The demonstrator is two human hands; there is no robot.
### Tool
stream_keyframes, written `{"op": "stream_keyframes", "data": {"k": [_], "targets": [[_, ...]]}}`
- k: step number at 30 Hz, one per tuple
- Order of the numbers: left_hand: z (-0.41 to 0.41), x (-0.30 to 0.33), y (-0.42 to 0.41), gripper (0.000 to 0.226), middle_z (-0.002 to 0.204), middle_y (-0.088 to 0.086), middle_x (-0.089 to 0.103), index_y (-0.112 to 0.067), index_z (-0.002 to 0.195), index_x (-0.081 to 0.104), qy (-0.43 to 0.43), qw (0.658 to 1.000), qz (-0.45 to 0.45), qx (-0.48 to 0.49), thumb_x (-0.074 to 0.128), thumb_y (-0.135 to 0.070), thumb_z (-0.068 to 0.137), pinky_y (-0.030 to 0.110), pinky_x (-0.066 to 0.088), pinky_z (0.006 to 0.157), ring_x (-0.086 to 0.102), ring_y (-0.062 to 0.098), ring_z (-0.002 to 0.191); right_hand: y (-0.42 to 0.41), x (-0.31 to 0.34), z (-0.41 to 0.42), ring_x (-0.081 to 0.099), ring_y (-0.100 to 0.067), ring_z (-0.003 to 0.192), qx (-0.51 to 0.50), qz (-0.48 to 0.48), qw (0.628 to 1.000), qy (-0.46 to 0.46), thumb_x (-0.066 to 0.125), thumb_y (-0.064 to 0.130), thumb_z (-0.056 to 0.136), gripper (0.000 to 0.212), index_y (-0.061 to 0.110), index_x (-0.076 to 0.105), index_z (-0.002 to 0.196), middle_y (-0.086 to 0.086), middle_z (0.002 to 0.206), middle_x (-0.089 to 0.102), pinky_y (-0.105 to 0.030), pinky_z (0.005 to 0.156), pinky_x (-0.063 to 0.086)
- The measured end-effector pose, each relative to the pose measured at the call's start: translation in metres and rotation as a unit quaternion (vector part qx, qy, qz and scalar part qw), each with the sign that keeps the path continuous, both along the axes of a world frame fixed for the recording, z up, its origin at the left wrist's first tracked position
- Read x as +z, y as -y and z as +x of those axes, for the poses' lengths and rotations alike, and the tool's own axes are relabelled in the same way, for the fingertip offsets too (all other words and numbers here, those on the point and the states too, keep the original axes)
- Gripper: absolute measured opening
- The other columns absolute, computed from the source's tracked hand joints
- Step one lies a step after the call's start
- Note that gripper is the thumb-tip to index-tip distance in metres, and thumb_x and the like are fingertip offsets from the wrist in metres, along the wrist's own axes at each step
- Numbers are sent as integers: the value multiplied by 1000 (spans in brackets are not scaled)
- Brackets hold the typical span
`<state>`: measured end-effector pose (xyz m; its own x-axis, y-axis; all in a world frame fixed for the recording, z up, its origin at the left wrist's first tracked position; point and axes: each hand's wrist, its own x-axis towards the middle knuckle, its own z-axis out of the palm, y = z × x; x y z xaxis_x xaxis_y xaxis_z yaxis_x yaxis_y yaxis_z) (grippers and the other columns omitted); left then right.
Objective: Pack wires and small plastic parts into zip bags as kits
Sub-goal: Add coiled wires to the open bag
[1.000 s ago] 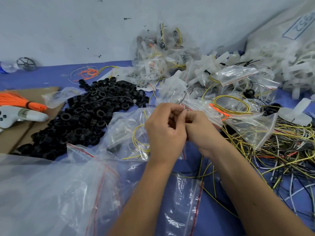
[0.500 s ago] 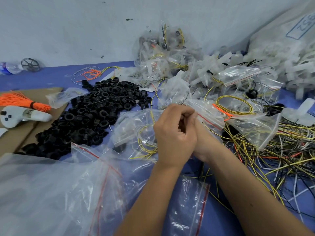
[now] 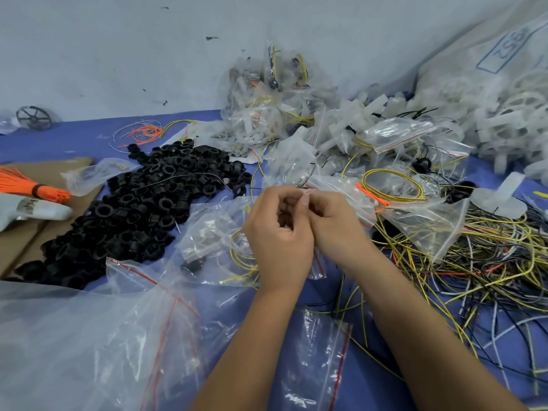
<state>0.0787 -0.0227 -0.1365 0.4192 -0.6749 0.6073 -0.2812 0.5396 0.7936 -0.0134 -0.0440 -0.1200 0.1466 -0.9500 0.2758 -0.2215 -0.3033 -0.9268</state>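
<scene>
Head view: crinkled clear zip bag (image 3: pixel 213 232).

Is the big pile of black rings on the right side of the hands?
No, the pile of black rings lies to the left of both the left hand and the right hand.

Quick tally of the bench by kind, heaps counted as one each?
black ring heap: 1
loose wire tangle: 1
tied orange wire bundle: 1
pile of filled bags: 1
black spoked wheel: 1
zip bag pinched by left hand and right hand: 1
Total: 6
</scene>
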Motion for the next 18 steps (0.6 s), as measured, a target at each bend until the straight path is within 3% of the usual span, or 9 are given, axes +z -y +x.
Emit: {"op": "stream_keyframes", "data": {"k": [2, 5, 8, 12, 15, 18], "targets": [[-2, -2, 2, 15, 78, -7, 69, -19, 87, 66, -30, 999, 20, -14, 70, -4, 90, 29, 54, 64, 68, 16, 73, 0, 4, -3, 70, -23, 77, -101, -147, 975, -130, 58, 2, 92, 17, 8, 74, 90, -5, 81, 74, -46, 73, 56], [-4, -7, 6, 17, 74, -7, 67, -18, 85, 64, -40, 996, 59, -44, 69, -4, 92, 24, 51, 64, 65, 12, 67, -7, 14, -5, 65, -12, 66, -205, -251, 939, -114, 61, 11, 95, 12, 13, 72, 98, 2, 76, 71, -31, 63, 51], [-5, -14, 10, 15, 73, -5, 65, -18, 84, 63, 0, 991, 121, -61, 69, -6, 91, 39, 54, 65, 63, 19, 64, -7, 19, -17, 57, -12, 64, -322, -297, 892, -116, 59, 18, 99, 12, 12, 70, 99, 2, 79, 69, -24, 61, 38], [-9, -19, 9, 13, 72, -9, 64, -21, 85, 63, 101, 978, 170, -74, 71, -12, 89, 37, 54, 68, 61, 10, 65, 1, 16, -39, 60, -24, 81, -427, -214, 852, -216, 58, 21, 97, 13, 14, 68, 102, -4, 101, 66, -28, 67, 31], [-13, -20, 7, 14, 71, -11, 62, -21, 88, 61, 181, 964, 178, -84, 73, -13, 85, 34, 52, 68, 59, 8, 65, 7, 4, -44, 62, -32, 92, -407, -79, 854, -315, 59, 33, 97, 22, 17, 67, 108, -8, 113, 60, -32, 70, 35], [-14, -20, 7, 19, 71, -9, 61, -21, 88, 58, 215, 954, 189, -90, 73, -11, 82, 38, 53, 70, 59, 13, 66, 8, 2, -42, 63, -32, 93, -383, -52, 850, -357, 59, 46, 96, 35, 16, 69, 110, -9, 112, 60, -33, 70, 35]]}}
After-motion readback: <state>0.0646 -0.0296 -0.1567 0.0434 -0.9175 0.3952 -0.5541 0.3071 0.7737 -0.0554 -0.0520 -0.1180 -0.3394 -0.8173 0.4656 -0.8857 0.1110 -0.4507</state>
